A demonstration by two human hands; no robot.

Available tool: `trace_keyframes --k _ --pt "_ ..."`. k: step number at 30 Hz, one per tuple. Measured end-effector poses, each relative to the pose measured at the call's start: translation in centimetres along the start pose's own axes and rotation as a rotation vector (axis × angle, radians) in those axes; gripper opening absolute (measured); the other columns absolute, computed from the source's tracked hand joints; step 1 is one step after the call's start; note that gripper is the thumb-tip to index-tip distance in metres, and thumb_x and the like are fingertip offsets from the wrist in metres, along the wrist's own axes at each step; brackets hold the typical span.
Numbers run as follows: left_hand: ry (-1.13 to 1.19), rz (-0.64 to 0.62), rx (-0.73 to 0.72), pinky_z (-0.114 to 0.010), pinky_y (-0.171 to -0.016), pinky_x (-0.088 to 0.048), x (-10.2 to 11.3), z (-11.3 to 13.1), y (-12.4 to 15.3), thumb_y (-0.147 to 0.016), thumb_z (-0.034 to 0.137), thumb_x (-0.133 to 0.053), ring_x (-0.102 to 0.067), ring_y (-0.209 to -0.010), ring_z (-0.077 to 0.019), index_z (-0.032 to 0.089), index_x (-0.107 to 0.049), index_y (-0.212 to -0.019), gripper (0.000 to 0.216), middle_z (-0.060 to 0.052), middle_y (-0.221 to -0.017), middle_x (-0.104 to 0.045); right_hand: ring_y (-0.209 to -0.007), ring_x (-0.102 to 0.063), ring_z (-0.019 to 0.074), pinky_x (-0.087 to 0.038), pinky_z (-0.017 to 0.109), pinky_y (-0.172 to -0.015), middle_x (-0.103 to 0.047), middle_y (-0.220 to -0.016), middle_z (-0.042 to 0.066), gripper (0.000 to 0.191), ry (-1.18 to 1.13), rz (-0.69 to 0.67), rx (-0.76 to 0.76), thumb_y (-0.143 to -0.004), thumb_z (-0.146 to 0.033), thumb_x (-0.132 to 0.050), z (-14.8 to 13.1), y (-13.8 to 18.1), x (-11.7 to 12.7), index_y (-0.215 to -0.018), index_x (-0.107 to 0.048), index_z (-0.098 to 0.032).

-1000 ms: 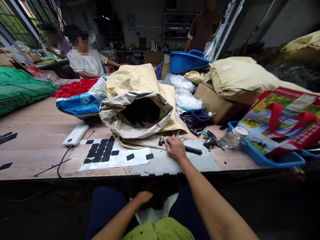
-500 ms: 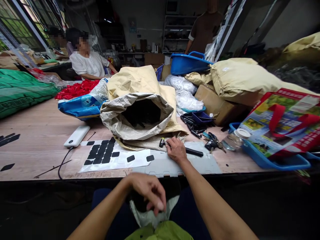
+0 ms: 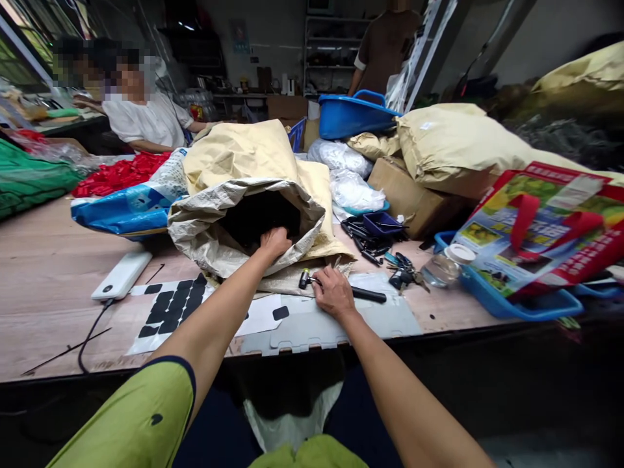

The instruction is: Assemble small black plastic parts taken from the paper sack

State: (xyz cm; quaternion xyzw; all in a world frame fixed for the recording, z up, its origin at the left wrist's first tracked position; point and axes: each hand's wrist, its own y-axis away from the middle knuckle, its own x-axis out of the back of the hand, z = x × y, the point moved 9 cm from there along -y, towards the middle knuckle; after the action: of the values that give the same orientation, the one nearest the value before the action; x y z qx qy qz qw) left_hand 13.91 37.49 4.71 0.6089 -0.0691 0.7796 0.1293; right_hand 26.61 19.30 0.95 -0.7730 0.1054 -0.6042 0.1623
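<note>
My left hand point(image 3: 276, 241) reaches into the open mouth of a large cream woven sack point(image 3: 244, 146) lying on the bench. Dark contents fill the shadowed inside, and my fingertips are hidden there. My right hand point(image 3: 335, 290) is closed over a small hammer point(image 3: 369, 295) in front of the sack. The hammer's head with a yellow face shows left of my fingers, its black handle to the right. Both lie over a grey flat sheet point(image 3: 336, 322). A white sheet with black rounded stickers point(image 3: 170, 309) lies partly behind my left forearm.
To the left are a white power bank point(image 3: 121, 276) with a cable and a blue bag point(image 3: 124, 211). On the right sit keys point(image 3: 402, 273), a clear jar point(image 3: 441, 270), black parts point(image 3: 363, 240) and a blue tray point(image 3: 526, 302) with a colourful bag. A person in white point(image 3: 146, 123) sits beyond.
My left hand has moved from above my lap up and forward into the sack's mouth. My right hand stays on the hammer. The view has shifted slightly to the right.
</note>
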Motion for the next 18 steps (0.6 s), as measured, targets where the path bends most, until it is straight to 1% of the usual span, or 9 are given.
trace_keyframes --k 3,5,8,10,11,12,13,16,18 --pt "-0.034 -0.012 0.024 -0.039 -0.088 -0.052 -0.7 0.2 -0.4 -0.088 0.031 -0.060 -0.069 -0.111 -0.0358 0.016 -0.076 -0.114 0.035 -0.022 -0.116 -0.073 -0.099 -0.047 0.0229 -0.034 0.034 -0.085 -0.059 -0.102 0.006 0.015 -0.008 -0.007 -0.004 -0.091 -0.029 -0.061 0.0 0.0 -0.1 -0.104 -0.065 -0.023" --pt "-0.042 -0.007 0.037 -0.039 -0.086 -0.052 -0.7 0.1 -0.4 -0.089 0.034 -0.059 -0.069 -0.110 -0.0360 0.015 -0.077 -0.111 0.035 -0.023 -0.115 -0.073 -0.099 -0.047 0.0230 -0.034 0.034 -0.085 -0.060 -0.102 0.006 0.015 -0.009 -0.009 -0.004 -0.091 -0.029 -0.060 0.0 0.0 0.0 -0.104 -0.065 -0.023" --pt "0.004 0.061 0.075 -0.035 -0.081 -0.051 0.4 -1.0 0.7 -0.091 0.042 -0.057 -0.070 -0.104 -0.0329 0.019 -0.077 -0.112 0.037 -0.018 -0.110 -0.075 -0.099 -0.048 0.0230 -0.034 0.034 -0.087 -0.060 -0.102 0.007 0.015 -0.014 0.000 0.000 -0.092 -0.029 -0.059 -0.1 0.0 0.1 -0.104 -0.066 -0.023" --pt "0.120 0.189 0.072 -0.031 -0.076 -0.048 2.0 -2.0 2.7 -0.092 0.047 -0.056 -0.071 -0.096 -0.0270 0.024 -0.076 -0.115 0.037 -0.011 -0.102 -0.077 -0.099 -0.048 0.0229 -0.034 0.034 -0.087 -0.060 -0.102 0.007 0.016 -0.015 0.005 0.003 -0.092 -0.029 -0.059 -0.1 0.0 0.2 -0.104 -0.066 -0.023" --pt "0.195 0.257 0.037 -0.028 -0.073 -0.046 2.8 -2.5 4.1 -0.093 0.048 -0.056 -0.070 -0.090 -0.0237 0.026 -0.075 -0.115 0.037 -0.007 -0.095 -0.077 -0.099 -0.048 0.0229 -0.034 0.034 -0.087 -0.060 -0.102 0.007 0.016 -0.014 0.006 0.003 -0.092 -0.029 -0.059 -0.1 0.0 0.2 -0.104 -0.066 -0.023" --pt "0.268 0.304 -0.025 -0.026 -0.070 -0.044 3.3 -2.7 5.7 -0.093 0.050 -0.057 -0.068 -0.083 -0.0206 0.027 -0.075 -0.116 0.037 -0.005 -0.087 -0.076 -0.098 -0.047 0.0231 -0.034 0.034 -0.087 -0.060 -0.102 0.007 0.016 -0.012 0.007 0.003 -0.092 -0.029 -0.059 -0.1 0.0 0.3 -0.104 -0.066 -0.022" --pt "0.325 0.315 -0.106 -0.025 -0.067 -0.041 3.4 -2.8 7.5 -0.092 0.051 -0.058 -0.066 -0.076 -0.0182 0.026 -0.075 -0.115 0.038 -0.002 -0.080 -0.074 -0.098 -0.047 0.0233 -0.034 0.034 -0.087 -0.061 -0.102 0.007 0.016 -0.011 0.007 0.003 -0.092 -0.029 -0.059 -0.2 0.0 0.3 -0.104 -0.066 -0.022" --pt "0.393 0.210 -0.321 -0.025 -0.062 -0.036 1.5 -2.6 12.6 -0.090 0.050 -0.064 -0.058 -0.066 -0.0144 0.025 -0.076 -0.111 0.034 0.001 -0.072 -0.067 -0.098 -0.048 0.0240 -0.035 0.035 -0.087 -0.061 -0.102 0.008 0.015 -0.013 0.007 0.001 -0.091 -0.030 -0.059 -0.2 0.0 0.3 -0.103 -0.066 -0.023" --pt "0.365 0.128 -0.374 -0.025 -0.063 -0.036 -0.6 -2.8 15.2 -0.089 0.044 -0.067 -0.057 -0.068 -0.0144 0.026 -0.077 -0.107 0.027 0.001 -0.074 -0.065 -0.099 -0.048 0.0242 -0.035 0.035 -0.087 -0.060 -0.102 0.008 0.016 -0.013 0.008 0.001 -0.092 -0.030 -0.059 -0.2 0.0 0.2 -0.104 -0.066 -0.023"
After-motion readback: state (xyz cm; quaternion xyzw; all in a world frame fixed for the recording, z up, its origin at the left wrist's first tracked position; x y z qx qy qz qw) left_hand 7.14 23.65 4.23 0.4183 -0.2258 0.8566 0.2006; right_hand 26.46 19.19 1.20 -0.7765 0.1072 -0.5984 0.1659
